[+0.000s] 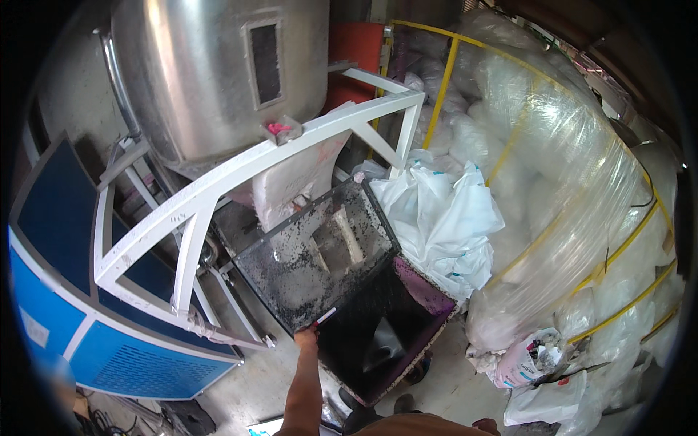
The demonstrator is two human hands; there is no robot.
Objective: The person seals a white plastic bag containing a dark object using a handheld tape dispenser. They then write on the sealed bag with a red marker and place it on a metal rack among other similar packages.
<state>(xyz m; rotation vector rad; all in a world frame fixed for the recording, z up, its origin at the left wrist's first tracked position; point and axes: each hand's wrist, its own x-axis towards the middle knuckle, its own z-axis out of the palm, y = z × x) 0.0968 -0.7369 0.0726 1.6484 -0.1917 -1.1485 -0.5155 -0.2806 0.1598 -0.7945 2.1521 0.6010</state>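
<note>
My left hand (307, 337) is at the near-left edge of a large dark bin (356, 389). Its fingers are closed on a slim white stick-like thing (326, 316) with a bit of red near the grip; its kind is not clear. The bin has a purple-stained inner wall and a dark inside with a shiny patch. Against it, on the far side, stands a second box-like part (287, 265) with a speckled grey inside and a pale bar lying in it. Low at the bottom edge, part of my right hand (486, 426) shows, its fingers hidden.
A white metal frame (211, 192) stands before a big steel tank (196, 80). Blue panels (138, 356) are at the left. White sacks (443, 218) lie beside the bin. Yellow rails (442, 91) hold back stacked clear plastic bags (560, 189). A scrap-filled bag (527, 363) sits at the lower right.
</note>
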